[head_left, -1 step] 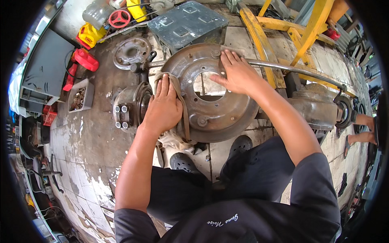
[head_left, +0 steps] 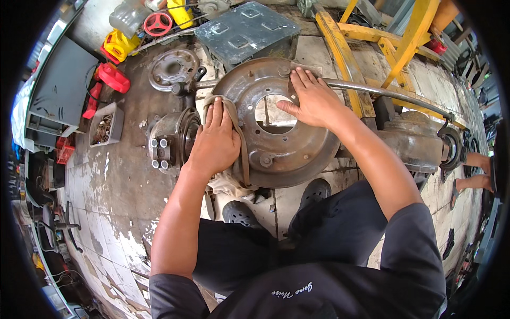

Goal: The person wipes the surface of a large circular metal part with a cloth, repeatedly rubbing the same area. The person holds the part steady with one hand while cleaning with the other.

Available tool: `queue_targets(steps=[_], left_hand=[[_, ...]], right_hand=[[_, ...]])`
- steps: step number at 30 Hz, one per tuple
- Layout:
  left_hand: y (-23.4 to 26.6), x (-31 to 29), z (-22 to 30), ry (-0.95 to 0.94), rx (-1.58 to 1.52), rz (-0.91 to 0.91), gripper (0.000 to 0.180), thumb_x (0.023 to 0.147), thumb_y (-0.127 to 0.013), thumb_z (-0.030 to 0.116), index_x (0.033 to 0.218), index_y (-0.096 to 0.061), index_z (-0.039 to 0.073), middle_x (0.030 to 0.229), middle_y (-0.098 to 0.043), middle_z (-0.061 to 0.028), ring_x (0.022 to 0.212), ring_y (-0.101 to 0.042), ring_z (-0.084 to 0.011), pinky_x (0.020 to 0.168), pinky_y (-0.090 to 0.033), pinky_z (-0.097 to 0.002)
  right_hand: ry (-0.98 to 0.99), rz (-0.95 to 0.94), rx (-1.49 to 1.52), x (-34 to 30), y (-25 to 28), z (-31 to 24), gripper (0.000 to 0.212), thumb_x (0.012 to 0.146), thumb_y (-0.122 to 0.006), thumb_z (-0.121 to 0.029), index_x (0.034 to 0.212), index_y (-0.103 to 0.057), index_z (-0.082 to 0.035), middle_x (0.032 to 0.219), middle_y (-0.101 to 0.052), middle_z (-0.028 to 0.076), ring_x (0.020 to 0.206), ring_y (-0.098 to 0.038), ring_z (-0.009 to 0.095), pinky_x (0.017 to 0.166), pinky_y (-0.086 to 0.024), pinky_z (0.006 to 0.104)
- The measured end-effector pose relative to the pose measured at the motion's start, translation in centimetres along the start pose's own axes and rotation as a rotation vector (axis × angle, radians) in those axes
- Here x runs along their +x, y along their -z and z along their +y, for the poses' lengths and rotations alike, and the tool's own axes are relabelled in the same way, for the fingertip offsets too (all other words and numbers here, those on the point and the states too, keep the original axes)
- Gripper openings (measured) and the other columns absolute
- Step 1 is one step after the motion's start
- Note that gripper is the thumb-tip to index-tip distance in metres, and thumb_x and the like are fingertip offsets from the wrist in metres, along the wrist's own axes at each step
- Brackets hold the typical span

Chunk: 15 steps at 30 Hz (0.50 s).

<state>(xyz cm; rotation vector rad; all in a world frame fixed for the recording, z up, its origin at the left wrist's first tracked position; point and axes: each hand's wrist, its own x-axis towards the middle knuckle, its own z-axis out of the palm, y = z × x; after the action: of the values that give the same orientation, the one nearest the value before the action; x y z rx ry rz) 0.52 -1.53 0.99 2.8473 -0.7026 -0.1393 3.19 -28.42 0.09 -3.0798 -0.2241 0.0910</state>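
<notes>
A large round brown metal backing plate (head_left: 255, 159), with a big centre hole and several bolt holes, stands in front of my legs. On its left edge a beige cloth (head_left: 244, 151) is draped; my left hand (head_left: 217, 141) lies over it with fingers stretched out and the thumb hidden. My right hand (head_left: 313, 101) rests flat at the plate's upper right, thumb spread toward the centre hole. Under those fingers shows part of a thin grey-brown sheet (head_left: 317, 69), perhaps sandpaper. Left of the cloth is a metal hub end (head_left: 172, 138) with several shiny bolts.
Behind the plate sit a dark metal box (head_left: 247, 32) and a long rod (head_left: 382, 91). A yellow frame (head_left: 342, 64) stands at the far right, above a metal housing (head_left: 409, 139). Leftward are a round plate (head_left: 157, 74) and a grey bin (head_left: 118, 127). A person's legs (head_left: 475, 182) show at right.
My right hand has shifted very slightly toward me on the plate. The left hand, cloth and plate look the same.
</notes>
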Motion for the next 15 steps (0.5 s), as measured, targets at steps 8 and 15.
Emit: queue_targets(steps=[8,15], left_hand=[[0.0,0.3,0.2,0.006,0.005,-0.01,0.063,0.094,-0.041,0.019,0.144,-0.027,-0.015,0.156,-0.018,-0.0325,0.145,-0.021,-0.0435,0.118,-0.027,-0.0451],[0.1,0.4,-0.1,0.014,0.017,-0.017,0.063,0.093,-0.042,0.019,0.145,-0.026,-0.014,0.156,-0.018,-0.0322,0.145,-0.022,-0.0445,0.117,-0.028,-0.0455]], right_hand=[[-0.003,-0.065,-0.019,-0.8,0.5,-0.3,0.101,0.093,-0.036,-0.073,0.152,-0.019,0.007,0.158,-0.021,0.026,0.148,-0.021,0.038,0.12,-0.021,0.0468],[-0.001,-0.026,-0.051,-0.1,0.3,-0.6,0.101,0.093,-0.037,-0.072,0.151,-0.02,0.008,0.158,-0.021,0.027,0.147,-0.022,0.039,0.12,-0.022,0.047]])
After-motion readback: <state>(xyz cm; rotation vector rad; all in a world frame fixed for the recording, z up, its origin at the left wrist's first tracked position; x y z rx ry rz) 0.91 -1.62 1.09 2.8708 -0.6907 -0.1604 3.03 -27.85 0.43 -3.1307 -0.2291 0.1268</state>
